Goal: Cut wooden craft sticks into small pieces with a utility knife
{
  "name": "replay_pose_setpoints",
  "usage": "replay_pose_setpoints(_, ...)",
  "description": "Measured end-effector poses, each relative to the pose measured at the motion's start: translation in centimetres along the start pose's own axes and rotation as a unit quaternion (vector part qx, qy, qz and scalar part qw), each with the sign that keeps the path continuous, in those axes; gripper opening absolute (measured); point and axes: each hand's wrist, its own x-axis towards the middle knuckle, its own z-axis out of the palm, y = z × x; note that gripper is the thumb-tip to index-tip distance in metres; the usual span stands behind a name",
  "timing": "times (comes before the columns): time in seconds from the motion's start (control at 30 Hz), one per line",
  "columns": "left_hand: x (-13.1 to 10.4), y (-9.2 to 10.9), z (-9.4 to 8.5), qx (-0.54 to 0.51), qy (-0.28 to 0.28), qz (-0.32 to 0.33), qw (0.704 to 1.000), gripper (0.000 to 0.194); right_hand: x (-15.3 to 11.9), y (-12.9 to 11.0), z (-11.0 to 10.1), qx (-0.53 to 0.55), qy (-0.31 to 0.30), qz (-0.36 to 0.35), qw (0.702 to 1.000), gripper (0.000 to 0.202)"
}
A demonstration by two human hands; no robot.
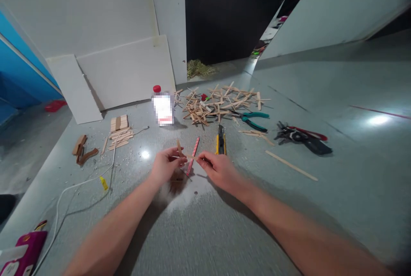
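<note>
Far crossed sticks (pixel 219 112) seem joined, plain sticks (pixel 119 123) remain at left, and left hand (pixel 167 164) and right hand (pixel 215 167) fingers pinch wooden pieces (pixel 179 146).

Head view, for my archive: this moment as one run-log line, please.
left hand: holds upright wooden stick; right hand: pinches crosswise stick; between hands: pink striped rod; beyond: yellow cutter, teal pliers, stick pile

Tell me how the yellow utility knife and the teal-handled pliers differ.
The utility knife is yellow and black; the pliers have teal and black handles. The knife has one straight body; the pliers have two spread handles. The knife points away from the camera; the pliers lie roughly sideways. Both lie on the grey surface, unheld.
</note>
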Motion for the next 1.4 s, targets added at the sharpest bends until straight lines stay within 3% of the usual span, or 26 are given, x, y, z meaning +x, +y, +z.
replay_pose_setpoints(0.4,-0.1,-0.1,0.6,-0.043,0.035,0.021,0.998,0.045,-0.4,1.1,1.4,0.040,0.012,-0.041,0.998,0.029)
replay_pose_setpoints(0.8,-0.7,-0.3,1.1,-0.026,-0.017,0.042,0.999,0.030,-0.5,1.4,2.1,0.026,0.018,-0.088,0.996,0.040)
replay_pose_setpoints(1.4,-0.4,-0.4,0.6,-0.037,-0.034,0.050,0.997,0.037,-1.2,0.6,1.4,-0.006,0.047,-0.120,0.992,0.035)
